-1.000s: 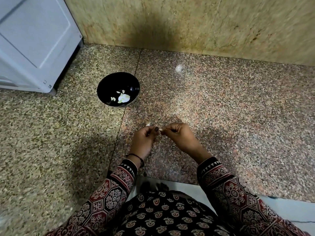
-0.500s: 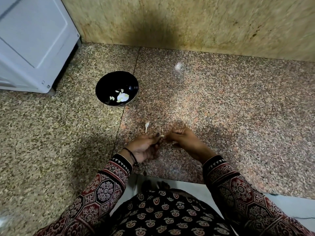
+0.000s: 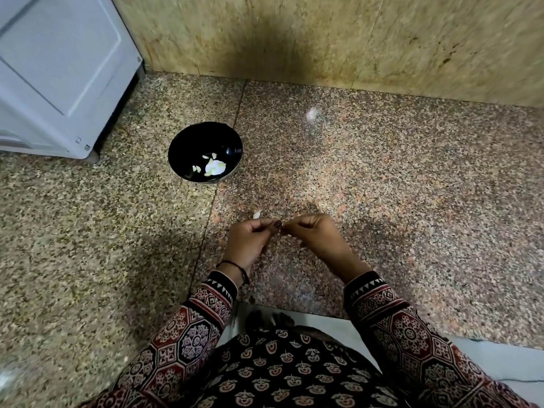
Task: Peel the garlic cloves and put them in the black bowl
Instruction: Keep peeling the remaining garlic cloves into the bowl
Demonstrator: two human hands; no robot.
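Black bowl sits far-left on the speckled table, holding pale garlic pieces. Nearer, left hand and right hand meet, together pinching a barely visible garlic clove; open table spreads rightward.

Speckled granite surface, black bowl, small garlic scrap

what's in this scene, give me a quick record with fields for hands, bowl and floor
left hand: fingers curled, pinching something tiny
right hand: fingers curled, tips meeting the left's at that spot
held item: likely a garlic clove, hidden between the hands
black bowl: on the floor, ahead and left of the hands
bowl contents: pale garlic pieces
loose bit: small pale scrap just beyond the left hand
far left: white cabinet
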